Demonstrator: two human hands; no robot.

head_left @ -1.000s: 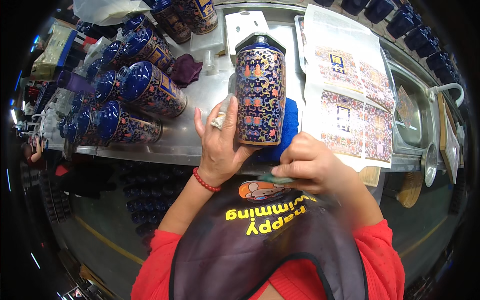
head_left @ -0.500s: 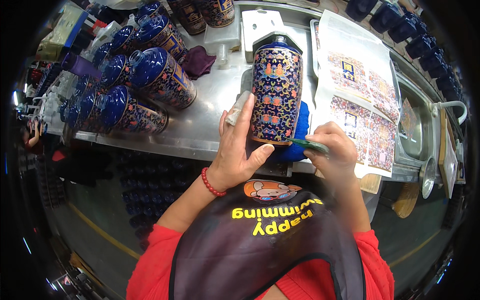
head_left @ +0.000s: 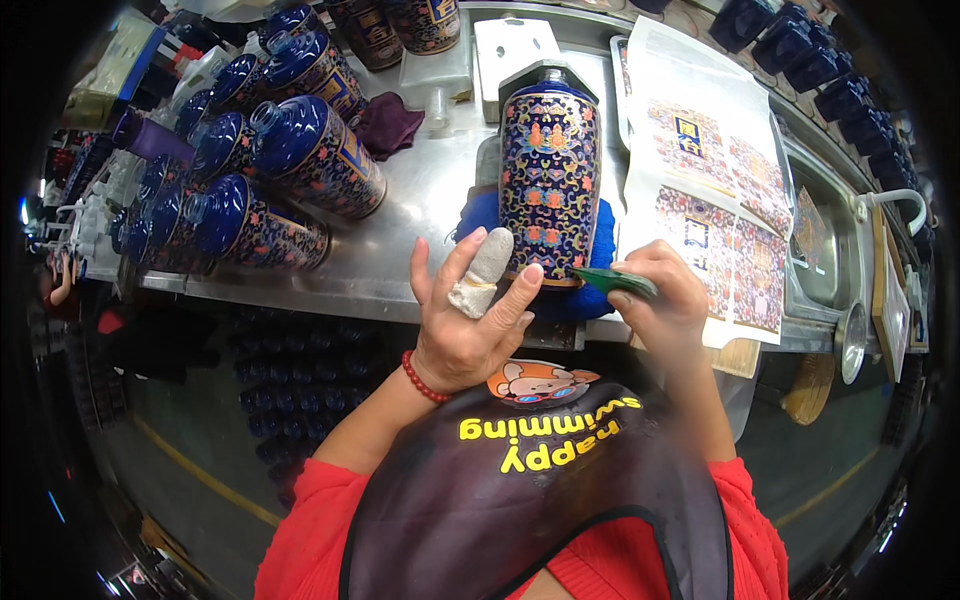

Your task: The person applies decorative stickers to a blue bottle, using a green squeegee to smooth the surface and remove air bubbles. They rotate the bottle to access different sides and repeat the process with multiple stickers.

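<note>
A dark blue bottle (head_left: 548, 180) covered in a floral pattern lies on its side, neck away from me, over a blue cloth (head_left: 600, 250) and against a dark angular support. My left hand (head_left: 465, 325) has its fingers spread at the bottle's near end. Its thumb tip reaches the bottom edge; a greyish finger cover (head_left: 488, 258) wraps one finger. Pinched in my right hand (head_left: 665, 295) is a thin green scraper (head_left: 612, 281), its tip at the bottle's lower right edge.
Several patterned blue bottles (head_left: 318, 155) crowd the metal table's left side, near a purple cloth (head_left: 388, 125). Printed transfer sheets (head_left: 705, 190) lie to the right, beside a sink (head_left: 820, 235). Undecorated blue bottles (head_left: 815, 62) line the far right.
My left hand has slid down from the bottle's left side to its near end, with the fingers spreading. The right hand with the scraper stays near the same corner.
</note>
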